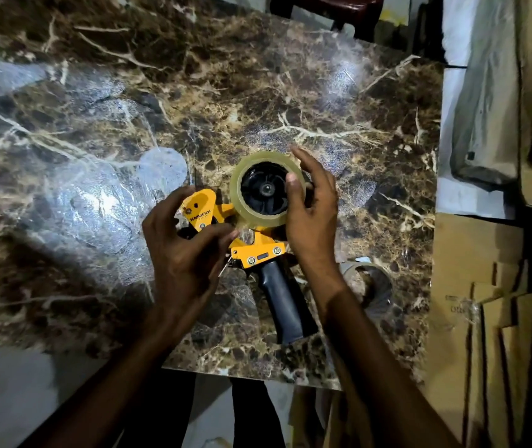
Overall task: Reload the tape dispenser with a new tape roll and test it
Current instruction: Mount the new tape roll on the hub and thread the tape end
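Tape dispenser [225,221] flat on table [96,124] | my right hand [309,215] gripping tape roll [264,190] | my left hand [183,250] pinching loose tape end

The desk [258,101] has a glossy brown marble-patterned top with pale veins and glare patches. A yellow tape dispenser [251,250] with a dark handle lies on its near part. Just right of the handle lies an empty tape core [368,279], partly hidden by a forearm.

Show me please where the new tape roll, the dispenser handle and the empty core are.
new tape roll [262,221]: head view, lower rim of clear tape.
dispenser handle [285,302]: head view, middle of black handle.
empty core [375,275]: head view, upper rim.
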### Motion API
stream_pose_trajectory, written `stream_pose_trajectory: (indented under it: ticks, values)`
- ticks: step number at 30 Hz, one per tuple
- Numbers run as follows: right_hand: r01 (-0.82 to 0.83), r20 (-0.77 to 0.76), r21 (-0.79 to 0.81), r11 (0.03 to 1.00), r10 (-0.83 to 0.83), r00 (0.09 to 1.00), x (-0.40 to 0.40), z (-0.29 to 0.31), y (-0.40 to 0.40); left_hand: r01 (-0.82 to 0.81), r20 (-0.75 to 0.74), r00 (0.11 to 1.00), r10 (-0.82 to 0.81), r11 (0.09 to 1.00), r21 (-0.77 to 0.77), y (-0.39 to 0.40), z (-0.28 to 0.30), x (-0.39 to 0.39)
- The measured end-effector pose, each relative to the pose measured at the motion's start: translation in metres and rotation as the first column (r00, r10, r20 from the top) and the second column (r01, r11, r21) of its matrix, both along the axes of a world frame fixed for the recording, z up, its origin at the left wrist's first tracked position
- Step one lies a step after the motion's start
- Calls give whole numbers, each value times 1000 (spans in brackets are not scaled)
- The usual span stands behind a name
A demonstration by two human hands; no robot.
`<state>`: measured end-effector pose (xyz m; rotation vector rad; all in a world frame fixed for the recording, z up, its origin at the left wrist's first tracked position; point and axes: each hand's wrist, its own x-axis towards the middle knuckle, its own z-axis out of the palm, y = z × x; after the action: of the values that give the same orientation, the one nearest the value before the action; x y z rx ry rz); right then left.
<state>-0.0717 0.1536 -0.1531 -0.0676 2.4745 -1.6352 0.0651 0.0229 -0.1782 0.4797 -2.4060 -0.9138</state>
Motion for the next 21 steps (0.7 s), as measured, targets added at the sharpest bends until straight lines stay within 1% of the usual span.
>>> stream_pose_trajectory:
  ticks: [3,7,9,11,13,16,18,21]
  values:
    - [86,50,20,996,-87,995,12,5,-8,26,8,1000,-27,996,80,4,1,3]
    - [243,150,-63,968,-232,961,24,6,-16,46,-17,999,-44,988,147,3,-4,5]
    - [274,130,-101,957,-260,957,33,7,-24,77,-38,997,-72,981,180,1,-7,4]
    - [277,45,-91,957,-274,961,41,8,-30,108,-48,994,-101,975,195,0,-10,4]
    - [286,-20,-74,955,-288,957,42,6,-33,134,-50,991,-127,975,179,-1,-13,3]
    - [290,-26,-79,954,-292,956,42,3,-32,144,-73,988,-135,981,131,-2,-14,3]
    - [299,-8,-108,948,-301,953,44,3,-30,109,-98,990,-100,990,92,-2,-12,5]
    - [341,28,-140,929,-341,940,44,3,-30,-1,-75,997,2,1000,19,3,-8,8]
